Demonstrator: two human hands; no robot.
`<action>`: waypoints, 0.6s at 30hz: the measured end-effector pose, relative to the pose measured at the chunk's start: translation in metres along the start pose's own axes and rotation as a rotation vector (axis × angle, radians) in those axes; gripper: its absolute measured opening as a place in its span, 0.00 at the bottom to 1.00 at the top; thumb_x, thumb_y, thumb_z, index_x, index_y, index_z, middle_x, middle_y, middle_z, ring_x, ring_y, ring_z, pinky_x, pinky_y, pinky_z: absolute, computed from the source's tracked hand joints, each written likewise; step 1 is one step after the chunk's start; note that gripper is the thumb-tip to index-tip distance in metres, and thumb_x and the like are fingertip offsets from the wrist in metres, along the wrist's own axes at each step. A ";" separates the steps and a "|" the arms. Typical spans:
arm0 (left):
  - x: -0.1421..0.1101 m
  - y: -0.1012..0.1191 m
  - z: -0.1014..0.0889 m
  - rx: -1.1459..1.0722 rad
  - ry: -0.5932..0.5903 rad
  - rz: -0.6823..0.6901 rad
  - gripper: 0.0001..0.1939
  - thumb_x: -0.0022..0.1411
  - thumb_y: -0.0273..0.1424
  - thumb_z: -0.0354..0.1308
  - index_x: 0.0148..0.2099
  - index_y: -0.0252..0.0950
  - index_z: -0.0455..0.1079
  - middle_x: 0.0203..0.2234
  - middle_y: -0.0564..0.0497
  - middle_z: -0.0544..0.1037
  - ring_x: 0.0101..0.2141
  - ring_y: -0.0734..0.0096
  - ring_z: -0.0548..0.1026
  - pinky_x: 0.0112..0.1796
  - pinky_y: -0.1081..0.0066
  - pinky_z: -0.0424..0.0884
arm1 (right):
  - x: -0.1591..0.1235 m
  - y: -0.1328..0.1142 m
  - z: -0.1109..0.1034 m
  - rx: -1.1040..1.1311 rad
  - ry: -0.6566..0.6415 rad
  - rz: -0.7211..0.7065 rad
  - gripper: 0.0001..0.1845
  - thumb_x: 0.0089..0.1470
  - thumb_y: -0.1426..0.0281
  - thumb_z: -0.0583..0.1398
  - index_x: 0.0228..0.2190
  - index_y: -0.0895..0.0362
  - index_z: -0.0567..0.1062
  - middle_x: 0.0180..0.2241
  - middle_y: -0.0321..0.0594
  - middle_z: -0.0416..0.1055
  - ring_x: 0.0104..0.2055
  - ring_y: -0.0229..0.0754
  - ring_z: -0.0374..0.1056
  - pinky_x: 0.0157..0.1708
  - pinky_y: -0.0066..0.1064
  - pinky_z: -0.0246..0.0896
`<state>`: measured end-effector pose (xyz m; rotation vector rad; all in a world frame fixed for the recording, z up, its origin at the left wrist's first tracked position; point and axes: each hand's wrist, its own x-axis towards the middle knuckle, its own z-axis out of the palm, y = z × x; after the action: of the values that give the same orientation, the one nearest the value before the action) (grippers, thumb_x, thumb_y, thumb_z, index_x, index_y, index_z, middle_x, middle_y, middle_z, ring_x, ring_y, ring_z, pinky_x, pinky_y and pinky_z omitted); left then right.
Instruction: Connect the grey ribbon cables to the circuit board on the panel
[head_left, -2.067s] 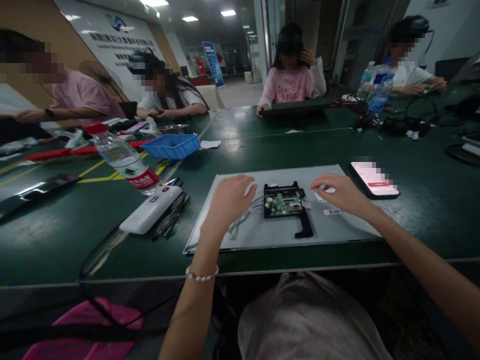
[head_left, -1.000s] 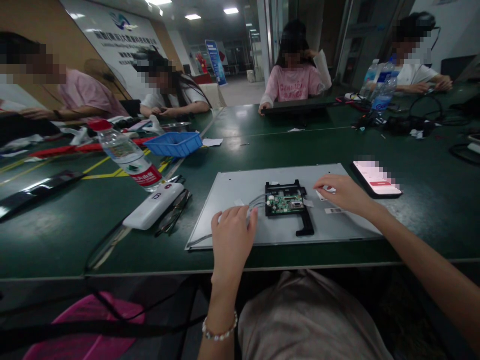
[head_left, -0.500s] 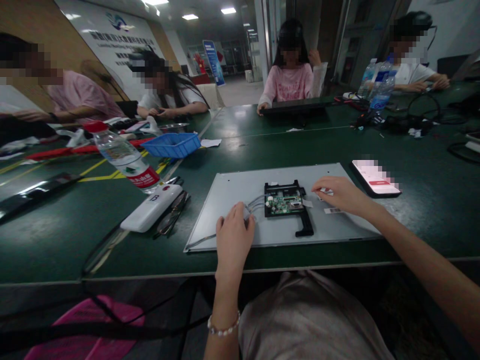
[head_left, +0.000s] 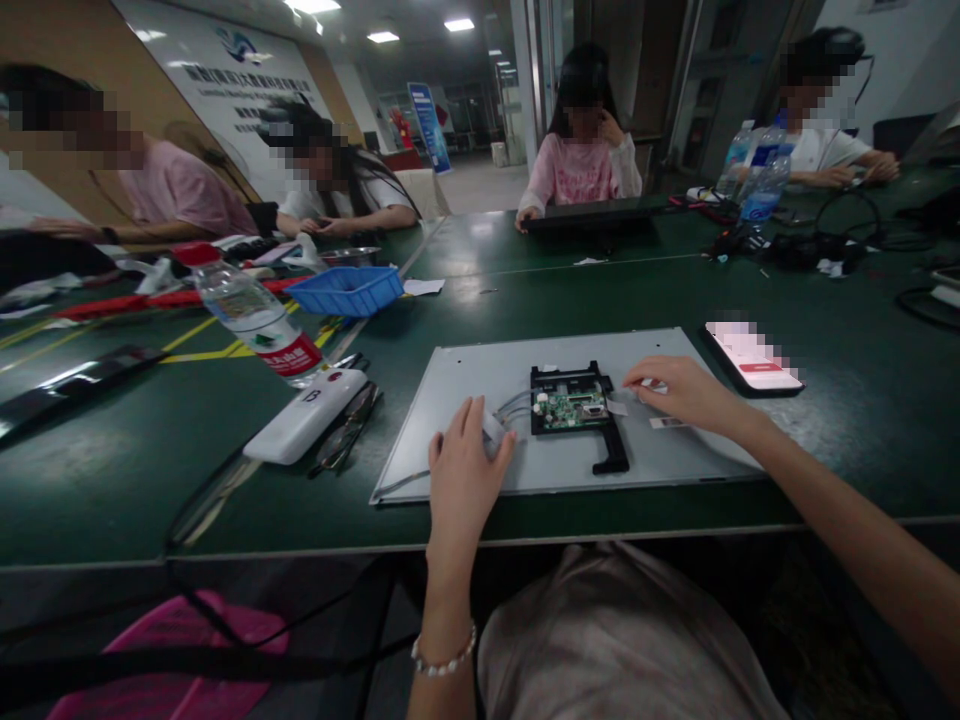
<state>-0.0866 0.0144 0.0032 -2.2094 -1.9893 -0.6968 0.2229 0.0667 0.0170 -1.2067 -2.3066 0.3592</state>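
A pale grey flat panel [head_left: 420, 420] lies on the green table in front of me. On its middle sits a green circuit board [head_left: 564, 408] in a black plastic bracket [head_left: 611, 447]. Grey cables [head_left: 517, 402] run from the board's left side to a small grey piece [head_left: 493, 428] by my left hand. My left hand [head_left: 466, 465] is over the panel's left part, thumb and fingers apart around that piece. To the right of the board, my right hand [head_left: 682, 388] has its fingertips pinched; a small whitish bit shows there, too small to name.
A smartphone [head_left: 752, 358] lies right of the panel. To the left are eyeglasses [head_left: 345, 428], a white power bank [head_left: 304, 418], a tilted water bottle [head_left: 251, 315] and a blue tray [head_left: 347, 292]. Several people sit around the table. A pink basket [head_left: 172, 660] is below the edge.
My left hand's fingers have spread, showing more of the small grey piece. My right hand stays almost in place. The person across has a hand nearer the head.
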 end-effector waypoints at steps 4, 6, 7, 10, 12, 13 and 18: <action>0.000 0.002 -0.006 -0.074 0.138 0.032 0.21 0.65 0.38 0.50 0.57 0.36 0.61 0.57 0.39 0.64 0.57 0.56 0.62 0.55 0.56 0.60 | 0.000 -0.001 0.000 0.027 0.005 0.005 0.11 0.56 0.72 0.54 0.37 0.54 0.76 0.38 0.41 0.76 0.40 0.44 0.70 0.39 0.34 0.63; -0.002 0.004 -0.010 -0.096 0.165 0.073 0.19 0.65 0.36 0.51 0.56 0.36 0.63 0.54 0.41 0.66 0.55 0.57 0.64 0.55 0.56 0.60 | 0.001 -0.002 0.002 0.073 0.001 0.002 0.11 0.56 0.70 0.54 0.37 0.54 0.76 0.38 0.41 0.76 0.39 0.43 0.70 0.38 0.34 0.63; -0.003 0.005 -0.011 -0.097 0.164 0.096 0.18 0.64 0.36 0.52 0.55 0.37 0.63 0.53 0.42 0.68 0.54 0.57 0.65 0.54 0.56 0.60 | 0.001 -0.003 0.003 0.100 -0.007 0.002 0.11 0.56 0.70 0.54 0.37 0.54 0.76 0.38 0.41 0.75 0.38 0.43 0.70 0.37 0.34 0.64; -0.006 0.006 -0.013 -0.052 0.116 0.135 0.16 0.62 0.35 0.54 0.52 0.38 0.67 0.48 0.44 0.70 0.49 0.56 0.67 0.51 0.57 0.64 | 0.002 -0.007 0.008 0.176 -0.052 0.020 0.09 0.54 0.68 0.58 0.37 0.54 0.75 0.37 0.40 0.75 0.36 0.42 0.70 0.35 0.32 0.64; -0.006 0.006 -0.012 -0.011 0.088 0.139 0.14 0.62 0.32 0.54 0.50 0.38 0.69 0.44 0.45 0.72 0.46 0.56 0.68 0.48 0.59 0.66 | 0.002 -0.010 0.012 0.209 -0.074 0.048 0.09 0.51 0.68 0.60 0.37 0.54 0.74 0.35 0.39 0.75 0.35 0.41 0.70 0.33 0.31 0.64; -0.006 0.005 -0.011 0.001 0.077 0.142 0.13 0.62 0.30 0.53 0.49 0.38 0.70 0.42 0.45 0.73 0.44 0.57 0.69 0.46 0.59 0.66 | 0.002 -0.012 0.014 0.219 -0.074 0.063 0.09 0.49 0.69 0.61 0.36 0.55 0.73 0.34 0.38 0.75 0.34 0.40 0.70 0.33 0.31 0.64; 0.003 0.001 -0.010 -0.100 0.042 0.115 0.13 0.62 0.24 0.48 0.41 0.36 0.74 0.37 0.47 0.76 0.39 0.63 0.73 0.43 0.65 0.69 | 0.003 -0.013 0.019 0.268 -0.049 0.101 0.10 0.47 0.72 0.60 0.36 0.55 0.71 0.31 0.37 0.73 0.31 0.38 0.69 0.31 0.30 0.64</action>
<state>-0.0880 0.0135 0.0140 -2.3228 -1.8297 -0.8378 0.2020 0.0616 0.0077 -1.1918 -2.1580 0.7164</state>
